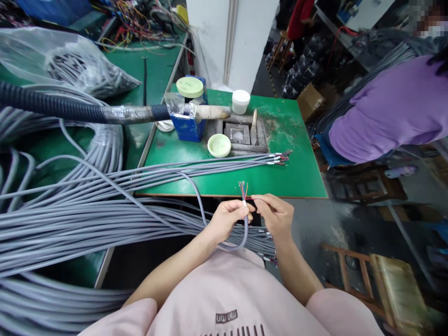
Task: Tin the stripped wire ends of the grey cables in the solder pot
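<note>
My left hand point(229, 218) is closed around the end of a grey cable point(246, 228), just below its stripped tip. Several thin coloured wires point(243, 189) fan upward out of the cable, above a white band. To the right, my right hand point(276, 212) pinches the end of a single red wire point(249, 199) pulled out sideways from the bunch. The held cable bends down and loops back to the left. Beyond my hands, a row of grey cables point(224, 165) with stripped ends lies across the green table point(301, 179).
A solder pot point(238, 135) in a dark frame stands on the table, with a pale green dish point(219, 145), a white jar point(241, 101) and a blue box point(187, 127) around it. A fume hose point(133, 114) reaches over from the left. A person in purple point(392, 109) sits at the right.
</note>
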`<state>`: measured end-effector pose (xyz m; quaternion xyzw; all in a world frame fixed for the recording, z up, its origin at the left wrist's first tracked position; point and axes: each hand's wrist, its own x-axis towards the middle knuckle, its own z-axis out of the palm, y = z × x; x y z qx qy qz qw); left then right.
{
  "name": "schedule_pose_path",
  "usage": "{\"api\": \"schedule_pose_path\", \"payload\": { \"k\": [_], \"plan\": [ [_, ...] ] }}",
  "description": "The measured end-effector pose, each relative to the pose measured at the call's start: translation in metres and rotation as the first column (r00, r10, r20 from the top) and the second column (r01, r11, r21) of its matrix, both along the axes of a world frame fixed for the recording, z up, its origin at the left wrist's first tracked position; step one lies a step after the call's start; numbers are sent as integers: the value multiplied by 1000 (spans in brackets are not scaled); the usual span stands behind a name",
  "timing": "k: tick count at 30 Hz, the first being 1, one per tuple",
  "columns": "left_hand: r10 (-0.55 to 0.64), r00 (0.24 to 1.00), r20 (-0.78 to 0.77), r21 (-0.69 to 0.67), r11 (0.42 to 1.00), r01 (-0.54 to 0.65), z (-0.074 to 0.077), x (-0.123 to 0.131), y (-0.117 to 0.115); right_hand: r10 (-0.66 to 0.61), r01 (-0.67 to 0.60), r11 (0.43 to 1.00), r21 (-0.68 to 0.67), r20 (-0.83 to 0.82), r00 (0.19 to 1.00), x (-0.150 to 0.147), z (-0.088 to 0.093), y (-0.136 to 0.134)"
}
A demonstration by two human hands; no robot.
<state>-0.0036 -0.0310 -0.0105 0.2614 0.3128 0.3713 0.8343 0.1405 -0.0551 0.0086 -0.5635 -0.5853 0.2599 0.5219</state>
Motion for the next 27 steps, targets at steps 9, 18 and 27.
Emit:
{"api": "schedule_pose_path", "payload": {
  "k": [9,18,27],
  "plan": [
    [-14,999,-45,54,998,17,0,-5,-2,25,-28,999,-45,-62,998,-3,9,3],
    [-26,986,-162,166,985,53,-1,-1,-5,95,-116,987,-111,-178,980,-2,11,10],
    [-55,983,-172,237,967,96,0,2,-7,129,-136,989,-61,-107,986,-7,21,20]
  ]
}}
